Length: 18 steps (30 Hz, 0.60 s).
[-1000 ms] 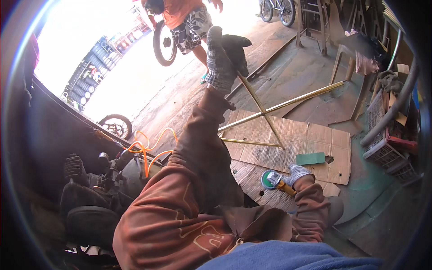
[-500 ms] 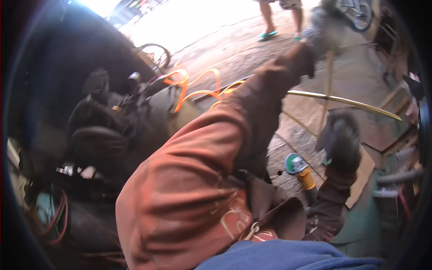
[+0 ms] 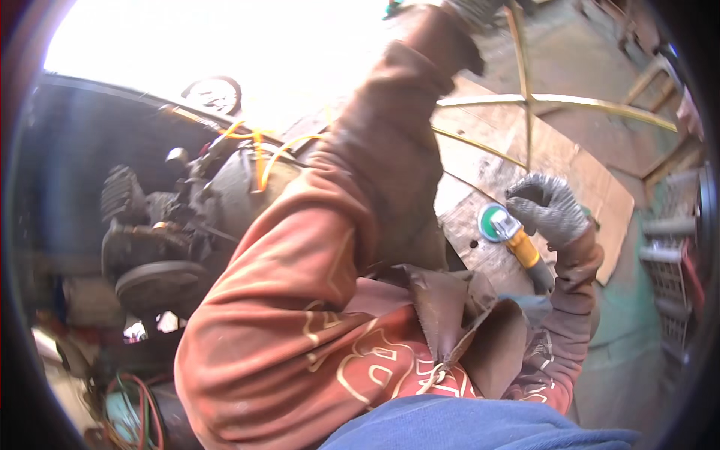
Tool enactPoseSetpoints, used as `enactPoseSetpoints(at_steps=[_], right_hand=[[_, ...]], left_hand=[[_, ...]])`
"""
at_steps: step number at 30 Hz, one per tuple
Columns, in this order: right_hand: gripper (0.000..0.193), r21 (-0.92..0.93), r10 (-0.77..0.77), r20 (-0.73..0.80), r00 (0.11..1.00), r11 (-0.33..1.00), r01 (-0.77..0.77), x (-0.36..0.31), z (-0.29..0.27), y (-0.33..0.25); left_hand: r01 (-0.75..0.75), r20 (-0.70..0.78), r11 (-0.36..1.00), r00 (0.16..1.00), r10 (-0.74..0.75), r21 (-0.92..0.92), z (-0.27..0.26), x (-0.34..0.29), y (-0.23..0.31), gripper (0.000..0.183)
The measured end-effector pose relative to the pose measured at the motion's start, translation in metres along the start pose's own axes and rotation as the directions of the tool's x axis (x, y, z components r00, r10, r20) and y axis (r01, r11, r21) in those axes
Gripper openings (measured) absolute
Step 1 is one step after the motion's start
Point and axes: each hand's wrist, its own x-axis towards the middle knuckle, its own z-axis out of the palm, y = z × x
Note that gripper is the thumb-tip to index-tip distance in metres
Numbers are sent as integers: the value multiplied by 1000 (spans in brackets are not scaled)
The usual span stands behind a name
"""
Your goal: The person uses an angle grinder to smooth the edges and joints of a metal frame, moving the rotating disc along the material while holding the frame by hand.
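Observation:
My left arm reaches far forward, and my left hand (image 3: 478,10), in a grey knit glove, is cut off by the top edge. It appears closed round the far end of a gold-coloured metal bar (image 3: 520,56). That bar crosses a second, longer curved bar (image 3: 600,106). My right hand (image 3: 553,210), gloved alike, hovers beside an angle grinder (image 3: 523,246) with its fingers loosely curled, a gap between thumb and fingers, and nothing visible in it. The grinder has a yellow body and a green-faced disc, and lies on a worn wooden board (image 3: 461,259).
At the left stands a dark machine with a wheel (image 3: 161,283), near a looped orange hose (image 3: 262,161). Cardboard (image 3: 604,195) lies beyond my right hand. A plastic crate (image 3: 667,274) stands at the right. Red hoses (image 3: 154,412) coil at the lower left.
The view has shifted, so the grinder and bars sit higher. My right hand, blurred before, is now sharp beside the grinder. The bystander's legs have left the picture.

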Motion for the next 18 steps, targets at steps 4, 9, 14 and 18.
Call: enactPoseSetpoints(at_steps=[4,9,14,18], right_hand=[[39,-741,75,-364,929,580,-337,-9,-20,87],[47,-750,247,-300,921,536,-388,1,-12,101],[39,-791,207,-281,937,504,-348,6,-21,109],[43,-821,219,-287,933,446,-357,6,-35,133]], left_hand=[[-17,49,998,999,20,-59,2,3,6,57],[6,121,986,992,15,-167,-1,5,-7,54],[41,207,970,978,10,-238,6,14,9,52],[124,250,927,968,-34,-355,2,25,2,52]])
